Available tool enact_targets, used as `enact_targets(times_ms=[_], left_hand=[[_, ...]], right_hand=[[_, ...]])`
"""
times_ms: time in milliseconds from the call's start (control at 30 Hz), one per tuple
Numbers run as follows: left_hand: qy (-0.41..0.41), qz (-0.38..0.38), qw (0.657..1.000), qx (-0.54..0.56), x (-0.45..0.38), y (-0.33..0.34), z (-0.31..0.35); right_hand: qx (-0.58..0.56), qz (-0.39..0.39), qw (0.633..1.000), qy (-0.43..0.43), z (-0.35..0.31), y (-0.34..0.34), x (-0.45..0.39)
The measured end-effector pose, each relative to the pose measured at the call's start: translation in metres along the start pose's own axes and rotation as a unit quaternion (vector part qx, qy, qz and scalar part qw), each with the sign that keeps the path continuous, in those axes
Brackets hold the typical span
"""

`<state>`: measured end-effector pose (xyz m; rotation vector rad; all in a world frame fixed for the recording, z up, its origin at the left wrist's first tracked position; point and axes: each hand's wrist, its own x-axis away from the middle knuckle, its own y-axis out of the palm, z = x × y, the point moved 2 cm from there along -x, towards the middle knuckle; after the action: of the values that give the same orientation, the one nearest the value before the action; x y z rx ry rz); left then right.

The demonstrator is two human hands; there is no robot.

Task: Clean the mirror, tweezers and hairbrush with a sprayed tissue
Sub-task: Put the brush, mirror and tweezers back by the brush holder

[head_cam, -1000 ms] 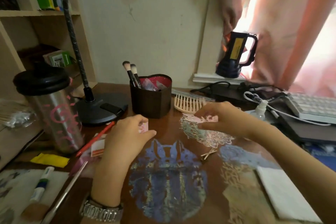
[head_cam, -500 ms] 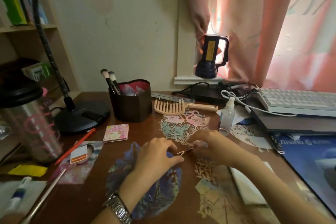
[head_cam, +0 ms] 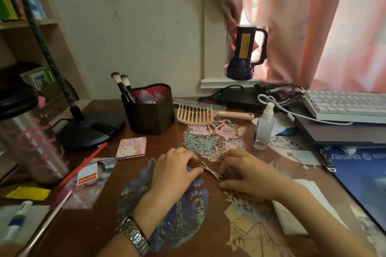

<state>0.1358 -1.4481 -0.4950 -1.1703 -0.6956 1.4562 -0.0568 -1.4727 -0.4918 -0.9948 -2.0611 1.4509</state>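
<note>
Surface: brown wooden desk (head_cam: 108,210), glossy, with paper-cut pictures lying flat across its middle.
Left hand (head_cam: 173,170): palm down near the desk's middle, fingers curled, thumb tip touching one end of the tweezers (head_cam: 210,170); a metal watch on the wrist.
Right hand (head_cam: 244,171): palm down just right of the tweezers, fingers curled over their other end; whether it pinches them I cannot tell.
Tweezers: gold-coloured, lying between the two hands, tips spread.
Mirror (head_cam: 131,147): small pink compact, closed, flat on the desk left of the hands, apart from them.
Hairbrush (head_cam: 206,113): beige, wide-toothed, toward the desk's far edge, teeth up, handle pointing right.
Spray bottle (head_cam: 263,129): clear, upright, right of the hairbrush handle.
Tissue (head_cam: 307,206): white folded sheet at the near right, partly under the right forearm.
Far side: dark brush holder (head_cam: 149,116) beside a black lamp base (head_cam: 92,129).
Right edge: white keyboard (head_cam: 346,106).
Room: cream wall, pink curtain (head_cam: 313,27), torch (head_cam: 246,52) on the sill, shelves at left.
</note>
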Motion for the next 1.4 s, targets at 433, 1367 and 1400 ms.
enact_targets(times_ms=[433, 1367, 1400], left_hand=[[-0.012, -0.01, 1.0, -0.014, -0.003, -0.003, -0.007], [-0.078, -0.122, 0.988, -0.045, 0.0, -0.029, -0.034], [-0.078, -0.122, 0.988, -0.044, 0.0, -0.029, -0.034]], right_hand=[[-0.076, 0.044, 0.996, 0.005, -0.01, 0.002, -0.007], [-0.275, 0.049, 0.952, 0.129, -0.023, -0.012, -0.033], [-0.277, 0.052, 0.95, 0.135, -0.023, -0.012, -0.033]])
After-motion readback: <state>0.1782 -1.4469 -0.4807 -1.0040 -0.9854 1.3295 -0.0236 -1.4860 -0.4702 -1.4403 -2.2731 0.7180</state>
